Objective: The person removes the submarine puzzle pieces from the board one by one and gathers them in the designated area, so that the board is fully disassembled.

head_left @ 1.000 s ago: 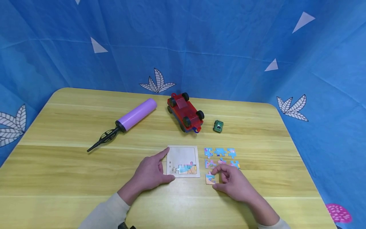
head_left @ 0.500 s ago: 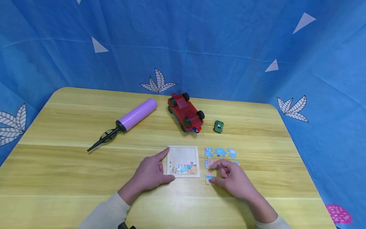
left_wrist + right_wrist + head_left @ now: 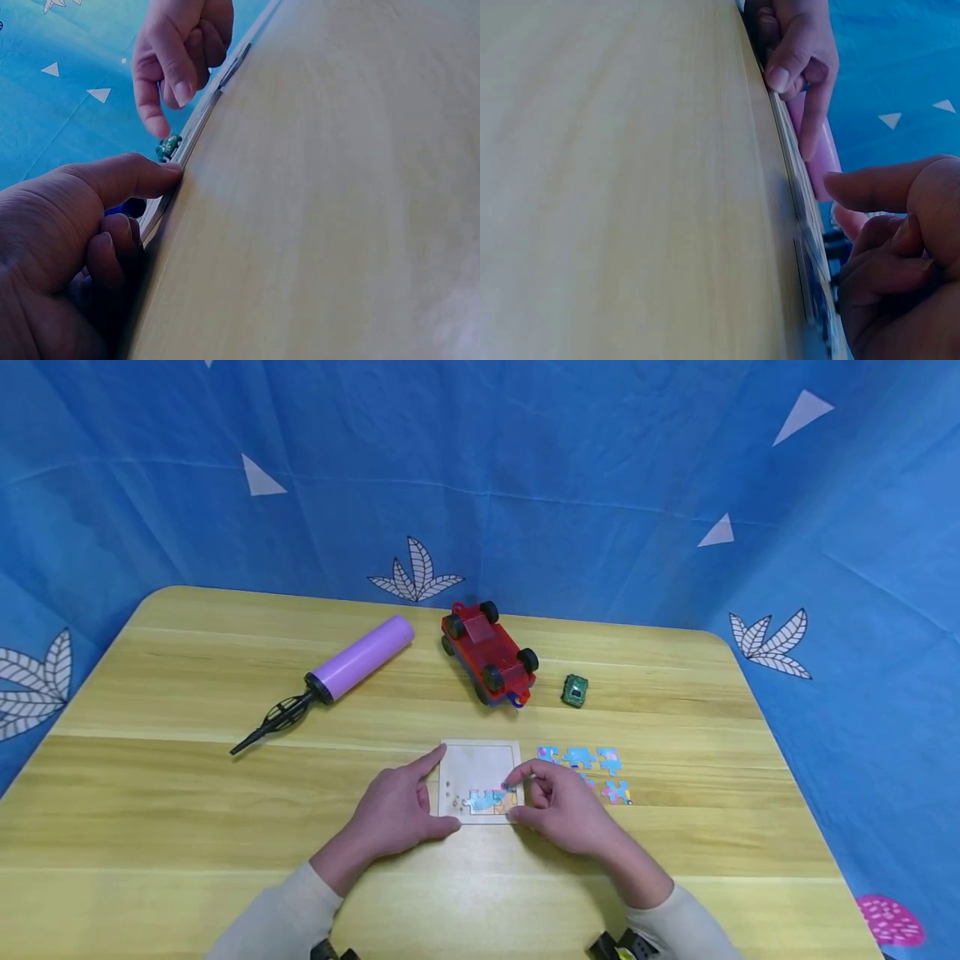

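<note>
My left hand holds the left side of a square wooden puzzle board, index finger at its far corner and thumb at its near edge. Joined jigsaw pieces fill part of the board's lower right. My right hand reaches over the board's right edge, with bent index finger and thumb apart at the lower-right pieces. I cannot tell whether a piece is between those fingertips. Loose jigsaw pieces lie in rows to the right, partly hidden by the right hand.
A purple hand pump with a black nozzle lies at the back left. Behind the board a red toy car rests with wheels up. A small green toy car is right of it. A blue patterned curtain hangs behind the wooden table.
My right hand has moved left from the loose pieces to the right edge of the board. My left hand stays on the board. The toy cars and pump have not moved.
</note>
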{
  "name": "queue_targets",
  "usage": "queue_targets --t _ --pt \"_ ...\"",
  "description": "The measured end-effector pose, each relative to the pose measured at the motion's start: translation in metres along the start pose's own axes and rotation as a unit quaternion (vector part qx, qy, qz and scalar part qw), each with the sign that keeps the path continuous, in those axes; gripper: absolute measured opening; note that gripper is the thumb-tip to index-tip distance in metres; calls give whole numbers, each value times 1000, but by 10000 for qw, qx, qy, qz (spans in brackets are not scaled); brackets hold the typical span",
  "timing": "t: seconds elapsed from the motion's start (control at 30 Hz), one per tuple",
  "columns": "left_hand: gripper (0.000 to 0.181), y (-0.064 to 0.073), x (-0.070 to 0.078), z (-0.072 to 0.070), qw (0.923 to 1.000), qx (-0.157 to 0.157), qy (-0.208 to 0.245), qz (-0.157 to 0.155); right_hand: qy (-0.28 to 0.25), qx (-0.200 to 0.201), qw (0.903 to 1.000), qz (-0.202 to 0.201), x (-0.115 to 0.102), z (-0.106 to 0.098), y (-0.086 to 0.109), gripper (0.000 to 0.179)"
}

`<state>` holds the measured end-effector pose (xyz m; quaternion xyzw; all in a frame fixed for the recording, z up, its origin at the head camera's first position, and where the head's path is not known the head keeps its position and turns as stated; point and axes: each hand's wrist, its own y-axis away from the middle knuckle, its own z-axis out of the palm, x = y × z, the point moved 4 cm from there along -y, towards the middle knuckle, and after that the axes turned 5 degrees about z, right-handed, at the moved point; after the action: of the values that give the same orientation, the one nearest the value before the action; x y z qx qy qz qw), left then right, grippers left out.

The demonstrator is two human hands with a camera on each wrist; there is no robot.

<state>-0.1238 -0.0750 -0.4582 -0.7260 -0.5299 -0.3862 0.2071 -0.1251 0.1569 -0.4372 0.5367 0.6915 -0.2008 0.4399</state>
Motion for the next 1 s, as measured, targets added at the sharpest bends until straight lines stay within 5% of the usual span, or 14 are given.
queue_targets --t 1.0 --pt "103 0 1 -2 10000 48 -20 44 779 -751 9941 -106 -15 17 -20 22"
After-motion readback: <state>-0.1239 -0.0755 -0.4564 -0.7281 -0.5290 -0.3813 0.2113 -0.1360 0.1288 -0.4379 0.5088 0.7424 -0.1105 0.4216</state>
